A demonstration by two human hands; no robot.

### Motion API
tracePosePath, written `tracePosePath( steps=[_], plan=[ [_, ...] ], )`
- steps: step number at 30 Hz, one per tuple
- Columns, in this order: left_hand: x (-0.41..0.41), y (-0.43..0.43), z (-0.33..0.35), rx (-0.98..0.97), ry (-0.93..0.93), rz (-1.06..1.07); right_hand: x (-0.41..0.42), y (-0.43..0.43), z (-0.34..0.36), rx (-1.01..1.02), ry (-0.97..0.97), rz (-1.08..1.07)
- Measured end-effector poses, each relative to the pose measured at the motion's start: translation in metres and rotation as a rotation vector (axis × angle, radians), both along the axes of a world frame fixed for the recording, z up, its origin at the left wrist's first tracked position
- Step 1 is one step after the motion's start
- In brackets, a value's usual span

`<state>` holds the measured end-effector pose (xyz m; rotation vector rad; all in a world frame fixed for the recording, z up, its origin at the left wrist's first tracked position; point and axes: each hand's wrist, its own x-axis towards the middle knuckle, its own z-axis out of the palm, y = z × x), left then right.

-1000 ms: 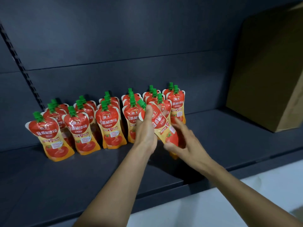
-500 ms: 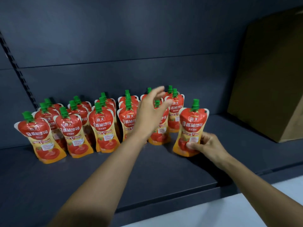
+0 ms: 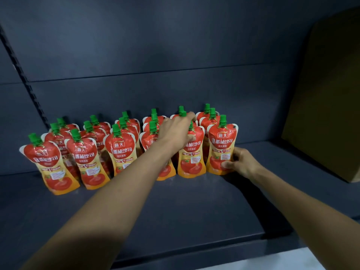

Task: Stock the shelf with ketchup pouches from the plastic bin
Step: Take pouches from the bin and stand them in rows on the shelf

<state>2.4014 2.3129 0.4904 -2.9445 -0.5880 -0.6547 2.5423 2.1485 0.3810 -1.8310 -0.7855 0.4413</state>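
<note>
Several red and yellow ketchup pouches with green caps stand in rows on the dark shelf (image 3: 194, 207). The rightmost front pouch (image 3: 221, 145) stands upright at the end of the front row, and my right hand (image 3: 240, 162) grips its lower right edge. My left hand (image 3: 176, 131) reaches over the neighbouring front pouch (image 3: 191, 160), fingers resting on its top around the cap, thumb on its front. The plastic bin is out of view.
A large brown cardboard box (image 3: 327, 98) stands on the shelf at the right. The dark back panel (image 3: 155, 55) rises behind the pouches, with a slotted upright (image 3: 25, 82) at the left. A pale floor strip (image 3: 253, 260) shows below the shelf edge.
My right hand slid the new pouch left into line at the right end of the front row. My left hand came down onto the top of the neighbouring pouch.
</note>
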Motion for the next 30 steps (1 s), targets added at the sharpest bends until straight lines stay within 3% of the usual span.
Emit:
tracePosePath(
  steps=[13,18,23,30],
  plan=[
    [0.004,0.004,-0.008,0.021,-0.016,-0.029,0.007,0.006,-0.003,-0.050,-0.009,-0.010],
    [-0.011,0.000,-0.015,0.064,-0.071,-0.070,-0.023,-0.013,-0.005,-0.129,-0.083,-0.219],
    [-0.048,-0.042,-0.046,0.078,-0.138,-0.266,-0.084,-0.061,-0.014,-0.147,-0.156,-0.326],
    [-0.115,-0.146,-0.115,-0.203,-0.007,-0.585,-0.210,-0.158,-0.055,-0.050,-0.408,-0.671]
  ],
)
